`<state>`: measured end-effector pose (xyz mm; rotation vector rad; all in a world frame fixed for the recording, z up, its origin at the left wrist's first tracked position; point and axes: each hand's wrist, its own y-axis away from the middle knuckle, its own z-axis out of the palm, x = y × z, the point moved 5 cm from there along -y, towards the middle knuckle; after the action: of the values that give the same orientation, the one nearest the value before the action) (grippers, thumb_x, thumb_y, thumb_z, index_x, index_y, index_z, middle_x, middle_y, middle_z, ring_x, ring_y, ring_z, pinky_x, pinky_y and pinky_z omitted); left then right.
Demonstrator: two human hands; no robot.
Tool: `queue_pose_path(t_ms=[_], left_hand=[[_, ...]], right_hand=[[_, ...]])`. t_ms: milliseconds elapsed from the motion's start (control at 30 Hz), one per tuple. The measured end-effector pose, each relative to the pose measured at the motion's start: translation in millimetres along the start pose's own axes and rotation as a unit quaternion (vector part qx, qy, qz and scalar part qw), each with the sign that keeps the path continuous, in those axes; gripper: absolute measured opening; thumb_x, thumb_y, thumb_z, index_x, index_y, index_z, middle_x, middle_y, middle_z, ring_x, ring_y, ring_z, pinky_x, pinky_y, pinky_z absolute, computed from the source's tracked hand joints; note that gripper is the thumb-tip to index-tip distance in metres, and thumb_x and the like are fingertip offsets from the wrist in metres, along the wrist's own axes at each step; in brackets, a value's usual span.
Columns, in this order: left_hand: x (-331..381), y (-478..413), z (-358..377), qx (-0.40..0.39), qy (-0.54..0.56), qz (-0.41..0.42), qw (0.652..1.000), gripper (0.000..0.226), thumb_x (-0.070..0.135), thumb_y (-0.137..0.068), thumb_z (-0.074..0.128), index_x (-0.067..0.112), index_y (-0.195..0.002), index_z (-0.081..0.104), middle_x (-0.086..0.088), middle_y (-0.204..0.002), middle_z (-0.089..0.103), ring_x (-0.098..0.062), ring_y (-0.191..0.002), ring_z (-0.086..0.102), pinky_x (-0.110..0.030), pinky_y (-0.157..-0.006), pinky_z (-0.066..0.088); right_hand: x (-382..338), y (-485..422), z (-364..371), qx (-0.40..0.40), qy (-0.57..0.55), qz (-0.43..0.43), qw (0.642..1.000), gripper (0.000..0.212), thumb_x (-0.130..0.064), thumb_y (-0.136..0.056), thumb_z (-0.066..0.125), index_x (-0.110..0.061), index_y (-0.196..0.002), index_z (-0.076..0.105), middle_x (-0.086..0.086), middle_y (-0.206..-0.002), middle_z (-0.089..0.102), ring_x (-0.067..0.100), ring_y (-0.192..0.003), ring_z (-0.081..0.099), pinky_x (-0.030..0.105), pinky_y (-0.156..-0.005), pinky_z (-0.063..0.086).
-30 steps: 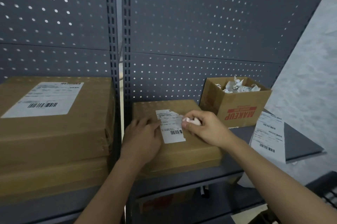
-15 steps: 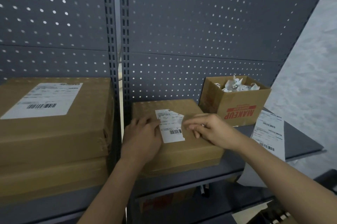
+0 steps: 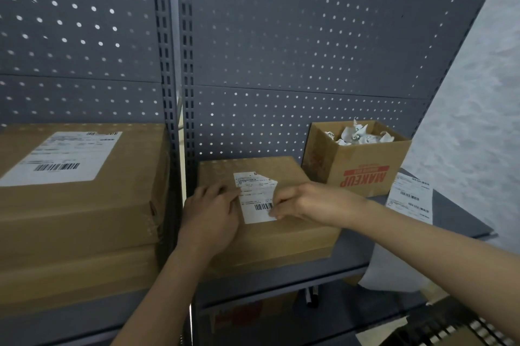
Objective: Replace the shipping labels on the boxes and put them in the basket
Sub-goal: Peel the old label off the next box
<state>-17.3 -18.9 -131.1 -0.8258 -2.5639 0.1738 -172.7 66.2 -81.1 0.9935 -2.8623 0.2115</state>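
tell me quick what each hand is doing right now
Left hand: open, flat on the small box, at the label's left edge.
Right hand: pinching the label's right edge.

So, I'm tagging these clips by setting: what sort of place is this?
Probably a stockroom or packing area: grey pegboard shelving, cardboard boxes with barcoded shipping labels, and an open box of crumpled paper.

A grey perforated back panel (image 3: 309, 50) rose behind the dark metal shelf (image 3: 455, 217). On the shelf stood an open carton marked MAKEUP (image 3: 363, 168), holding crumpled white paper (image 3: 356, 134).
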Motion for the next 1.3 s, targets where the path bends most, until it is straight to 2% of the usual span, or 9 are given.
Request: queue_pose_path(t_ms=[200,533,633,767,833,1033,1133,1200,1300], left_hand=[[0.9,-0.2,-0.2,0.004,0.001,-0.001,1.0,0.044,0.028,-0.101,0.033,0.033,-0.142,0.048,0.004,-0.151,0.04,-0.027,-0.137,0.032,-0.041,-0.11,0.03],[0.5,-0.9,-0.6,0.0,-0.004,-0.009,1.0,0.044,0.029,-0.102,0.031,0.034,-0.144,0.045,0.005,-0.152,0.038,-0.024,-0.138,0.03,-0.04,-0.112,0.028],[-1.1,-0.9,0.2,0.001,0.001,-0.009,1.0,0.044,0.028,-0.101,0.033,0.035,-0.142,0.047,0.005,-0.152,0.039,-0.025,-0.137,0.031,-0.041,-0.112,0.028],[-0.2,-0.5,-0.5,-0.002,0.002,-0.011,1.0,0.044,0.027,-0.101,0.033,0.035,-0.143,0.047,0.006,-0.152,0.038,-0.024,-0.138,0.03,-0.039,-0.111,0.028],[0.4,-0.2,-1.5,-0.003,0.003,-0.012,1.0,0.044,0.027,-0.101,0.033,0.035,-0.143,0.046,0.006,-0.152,0.038,-0.024,-0.138,0.03,-0.038,-0.111,0.027],[1.1,-0.3,-2.9,-0.003,0.008,-0.011,1.0,0.044,0.026,-0.101,0.034,0.035,-0.143,0.046,0.007,-0.152,0.038,-0.024,-0.137,0.031,-0.037,-0.11,0.028],[0.3,0.7,-3.3,0.001,0.014,-0.012,1.0,0.044,0.027,-0.101,0.034,0.035,-0.143,0.046,0.007,-0.152,0.039,-0.023,-0.137,0.031,-0.037,-0.11,0.028],[-0.4,1.0,-2.4,0.001,0.018,-0.012,1.0,0.044,0.028,-0.102,0.033,0.035,-0.143,0.046,0.008,-0.152,0.038,-0.022,-0.138,0.03,-0.036,-0.111,0.028],[-1.5,-0.2,-0.7,0.001,0.018,-0.011,1.0,0.044,0.029,-0.102,0.033,0.036,-0.143,0.046,0.007,-0.152,0.038,-0.022,-0.138,0.03,-0.037,-0.112,0.027]], right_hand=[[2.0,-2.0,7.6,0.017,0.031,-0.026,0.999,0.029,0.002,-0.082,0.06,-0.005,-0.109,0.068,0.01,-0.107,0.065,0.031,-0.09,0.065,0.041,-0.068,0.058],[8.2,4.6,3.8,0.028,-0.097,0.024,0.995,0.023,-0.007,-0.095,0.06,-0.004,-0.116,0.068,0.006,-0.114,0.065,0.011,-0.099,0.065,0.015,-0.091,0.049],[3.9,3.3,1.9,0.035,-0.074,0.015,0.997,0.018,-0.005,-0.092,0.062,-0.006,-0.108,0.071,0.006,-0.109,0.067,0.013,-0.095,0.064,0.008,-0.085,0.044],[1.6,-0.4,7.2,0.037,-0.011,0.015,0.999,0.014,-0.004,-0.092,0.059,-0.01,-0.103,0.067,0.002,-0.107,0.063,0.018,-0.091,0.063,0.033,-0.073,0.056],[1.8,-3.2,12.2,0.017,0.008,0.026,0.999,0.022,0.003,-0.088,0.059,-0.013,-0.103,0.061,-0.001,-0.105,0.057,0.017,-0.087,0.06,0.036,-0.07,0.055],[2.6,-12.1,14.4,0.001,-0.006,0.073,0.997,0.019,-0.002,-0.095,0.051,-0.013,-0.108,0.057,0.001,-0.109,0.056,0.016,-0.085,0.056,0.027,-0.072,0.045],[7.0,-11.4,14.1,0.001,-0.102,0.109,0.989,0.018,-0.015,-0.101,0.048,-0.013,-0.115,0.06,-0.002,-0.111,0.056,0.011,-0.097,0.056,0.029,-0.087,0.05],[13.1,-5.2,10.6,-0.003,-0.166,0.144,0.976,0.026,-0.016,-0.102,0.049,-0.014,-0.125,0.06,-0.006,-0.114,0.054,-0.002,-0.099,0.053,0.019,-0.091,0.047],[20.7,3.7,7.4,-0.003,-0.201,0.176,0.964,0.033,-0.009,-0.1,0.051,-0.012,-0.132,0.058,-0.007,-0.109,0.055,-0.007,-0.083,0.055,0.01,-0.075,0.046]])
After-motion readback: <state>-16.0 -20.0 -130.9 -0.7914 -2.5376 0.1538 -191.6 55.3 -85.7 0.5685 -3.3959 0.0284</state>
